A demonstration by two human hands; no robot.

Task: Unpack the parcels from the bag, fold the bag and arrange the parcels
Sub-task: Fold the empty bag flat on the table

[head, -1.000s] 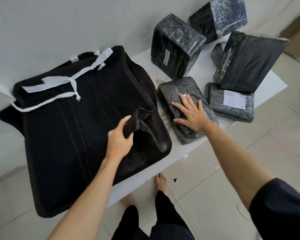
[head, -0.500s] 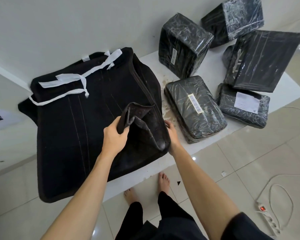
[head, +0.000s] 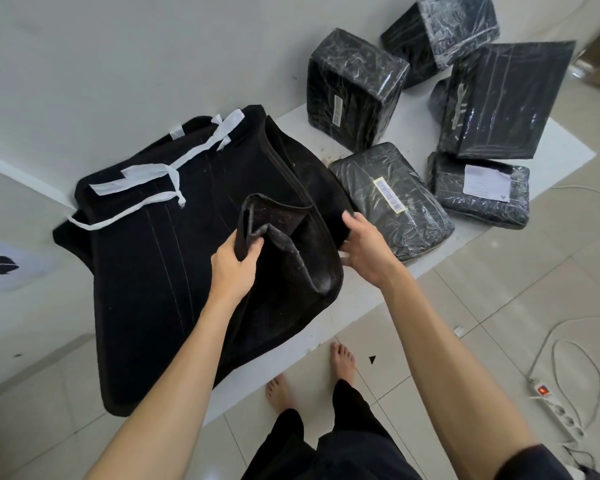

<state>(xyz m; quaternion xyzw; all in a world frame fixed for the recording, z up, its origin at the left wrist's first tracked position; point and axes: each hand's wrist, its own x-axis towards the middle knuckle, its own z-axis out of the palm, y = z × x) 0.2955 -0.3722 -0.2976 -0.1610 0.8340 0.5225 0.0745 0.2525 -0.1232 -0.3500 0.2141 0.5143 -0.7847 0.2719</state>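
Both hands, the left hand [head: 234,268] and right hand [head: 368,251], pinch the black bag [head: 146,271] beside a barcode-stickered parcel [head: 392,199], its print too small to read.

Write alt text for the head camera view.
Two bare hands work a large black felt bag on a white table: the left hand grips its folded corner, the right hand its edge. Five black wrapped parcels sit to the right.

The black felt bag [head: 146,271] lies flat on the white table, its white straps [head: 160,181] across its top, mouth edge lifted. Five black, film-wrapped parcels [head: 392,199] sit clustered right of it; a sixth may hide behind them.
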